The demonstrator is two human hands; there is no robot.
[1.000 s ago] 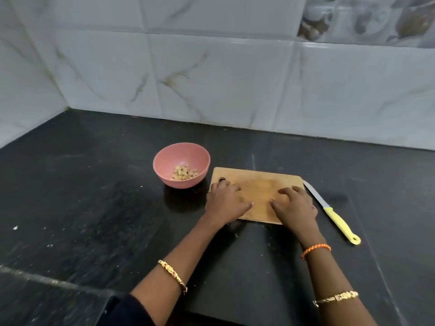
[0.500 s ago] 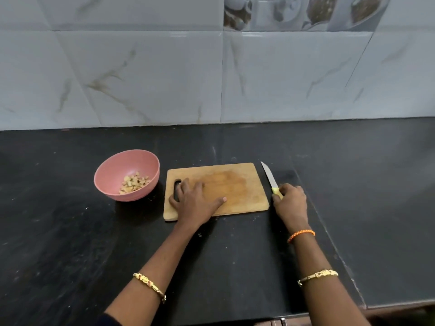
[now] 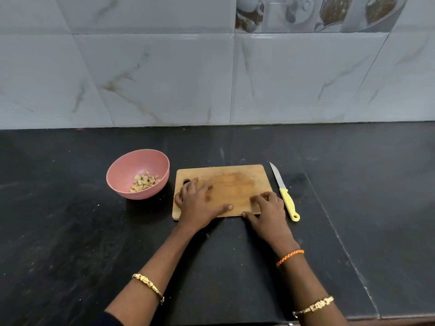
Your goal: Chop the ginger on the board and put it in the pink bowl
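Note:
A wooden cutting board lies on the black counter with no ginger on it. To its left stands the pink bowl, and chopped ginger pieces lie inside it. My left hand rests flat on the board's left end, over the handle hole. My right hand rests on the board's near right corner, fingers bent on the wood and thumb at the front edge. A knife with a yellow handle lies on the counter just right of the board, blade pointing away; neither hand touches it.
The black stone counter runs to a tiled wall behind. A seam in the counter runs diagonally right of the knife. The counter's front edge shows at the bottom right.
My right hand has left the knife handle and come back onto the board's near right corner. My left hand stays on the board. The view has swung to face the wall squarely.

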